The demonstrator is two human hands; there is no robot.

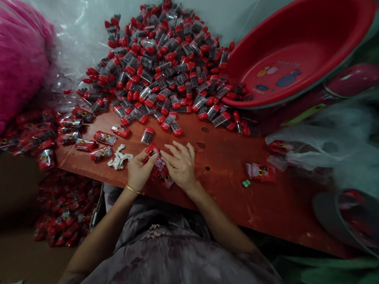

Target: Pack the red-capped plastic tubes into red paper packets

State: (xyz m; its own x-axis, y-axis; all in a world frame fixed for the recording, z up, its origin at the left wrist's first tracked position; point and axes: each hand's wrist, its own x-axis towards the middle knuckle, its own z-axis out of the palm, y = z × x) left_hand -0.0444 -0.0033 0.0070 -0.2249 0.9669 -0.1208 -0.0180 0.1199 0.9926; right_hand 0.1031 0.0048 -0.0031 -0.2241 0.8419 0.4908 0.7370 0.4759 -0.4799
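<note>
At centre frame, my left hand (140, 168) pinched a red packet (152, 149); my right hand (180, 166) met its edge, gripping or not I couldn't tell. A light, flat hold seemed best, clear of the loose tube (147, 136) just beyond.

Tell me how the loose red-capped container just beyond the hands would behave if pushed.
The red-capped container seems stiff, its clear wall holding shape. The glossy surface may slip, and its rounded body, lying down, could roll.
</note>
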